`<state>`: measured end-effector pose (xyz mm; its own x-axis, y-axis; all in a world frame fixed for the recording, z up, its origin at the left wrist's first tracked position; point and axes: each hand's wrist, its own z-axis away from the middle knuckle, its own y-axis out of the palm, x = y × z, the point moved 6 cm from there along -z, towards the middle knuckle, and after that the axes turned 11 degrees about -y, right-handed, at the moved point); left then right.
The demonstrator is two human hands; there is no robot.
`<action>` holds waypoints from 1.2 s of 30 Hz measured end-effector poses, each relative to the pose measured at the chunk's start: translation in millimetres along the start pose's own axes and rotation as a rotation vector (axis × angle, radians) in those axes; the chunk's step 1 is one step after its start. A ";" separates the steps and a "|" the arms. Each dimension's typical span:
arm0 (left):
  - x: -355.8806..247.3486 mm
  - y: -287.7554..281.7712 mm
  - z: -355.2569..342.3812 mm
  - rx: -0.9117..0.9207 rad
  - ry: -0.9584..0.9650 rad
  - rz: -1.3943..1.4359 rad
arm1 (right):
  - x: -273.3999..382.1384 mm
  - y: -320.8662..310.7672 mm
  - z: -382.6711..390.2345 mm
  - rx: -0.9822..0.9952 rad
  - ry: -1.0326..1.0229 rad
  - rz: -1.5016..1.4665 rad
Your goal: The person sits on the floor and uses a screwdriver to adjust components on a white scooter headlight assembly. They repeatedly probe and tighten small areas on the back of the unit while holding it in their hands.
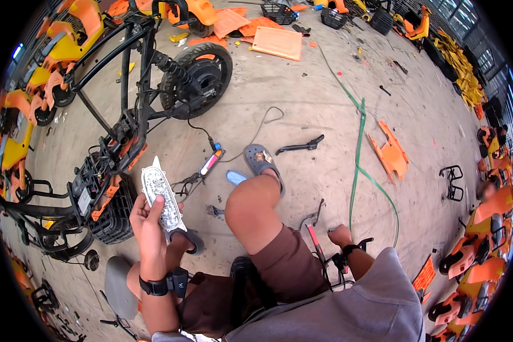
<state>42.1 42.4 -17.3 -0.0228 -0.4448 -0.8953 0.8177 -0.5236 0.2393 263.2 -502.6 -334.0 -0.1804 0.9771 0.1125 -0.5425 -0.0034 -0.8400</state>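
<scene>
My left hand grips a long oval lamp unit with a clear lens and a white rim. The thumb presses on the lens, and the fingers pass behind it. The lamp is held up over the floor, its pointed end upward. My right hand is low beside my right knee, near a red-handled tool and a black handlebar-like part. Its fingers are mostly turned away, so what they hold, if anything, does not show.
A stripped black scooter frame with a rear wheel stands at the left. On the floor lie a power strip, a black lever-like part, green strapping and an orange panel. Orange scooters line the right edge.
</scene>
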 end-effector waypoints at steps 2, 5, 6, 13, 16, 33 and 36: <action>-2.1 -2.0 0.8 -0.011 0.010 -0.010 | 5.9 0.9 -2.4 0.009 0.029 -0.023; 2.3 -4.0 -5.9 -0.011 0.005 -0.025 | 6.0 -3.9 2.6 -0.016 0.101 -0.039; 0.2 -7.8 -8.3 0.003 0.014 -0.004 | 10.2 -0.4 3.2 -0.033 0.096 -0.040; -9.6 -27.1 -2.3 -0.039 0.036 0.060 | 11.2 7.6 6.2 0.062 0.098 -0.023; -10.8 -26.7 -2.3 -0.056 0.053 0.132 | 3.2 13.0 2.5 0.070 0.107 0.069; -12.4 -38.4 8.4 -0.106 0.064 0.031 | -5.5 36.2 -20.7 -0.012 -0.159 0.040; -10.2 -28.6 0.5 -0.064 0.047 0.020 | -5.2 4.2 -0.8 0.054 0.006 0.046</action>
<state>18.7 61.6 -14.8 0.0191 -0.4194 -0.9076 0.8526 -0.4672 0.2338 262.5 -507.5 -338.5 -0.2012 0.9770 0.0709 -0.5775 -0.0599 -0.8142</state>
